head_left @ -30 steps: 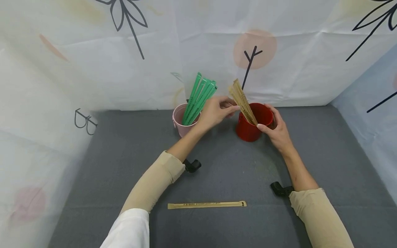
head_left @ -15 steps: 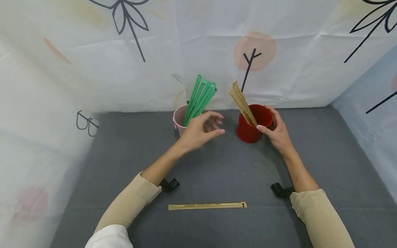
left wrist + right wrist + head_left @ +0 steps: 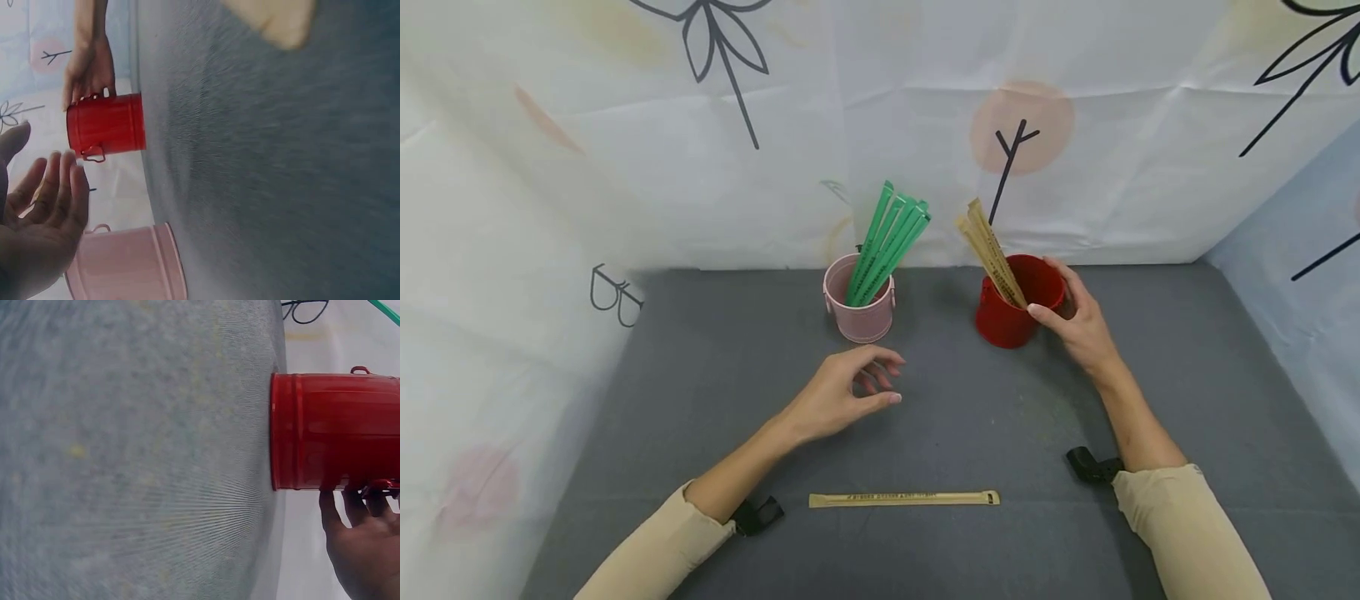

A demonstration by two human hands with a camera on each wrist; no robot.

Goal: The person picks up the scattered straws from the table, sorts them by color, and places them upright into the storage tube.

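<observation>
My right hand (image 3: 1084,329) grips the side of a small red metal bucket (image 3: 1004,327), thumb at its rim and fingers along the far side. Several slim tan printed stick packets (image 3: 990,252) lean leftward out of that bucket. In the right wrist view, fingertips (image 3: 329,503) meet the bucket wall by its handle lug. My left hand (image 3: 842,390) hovers over the grey table with nothing in it, fingers loosely bent, in front of a pink bucket (image 3: 863,325). Green stick packets (image 3: 889,246) stand in the pink bucket. One tan stick packet (image 3: 904,499) lies flat nearer the person.
A grey cloth covers the table (image 3: 970,433). Behind it hangs a white patterned sheet (image 3: 895,108), with more sheeting at both sides. Black wrist-camera mounts (image 3: 758,515) sit on both forearms.
My left hand has let go of the tan stick packets at the red bucket and drawn back left and toward the person. The right hand stays on the red bucket.
</observation>
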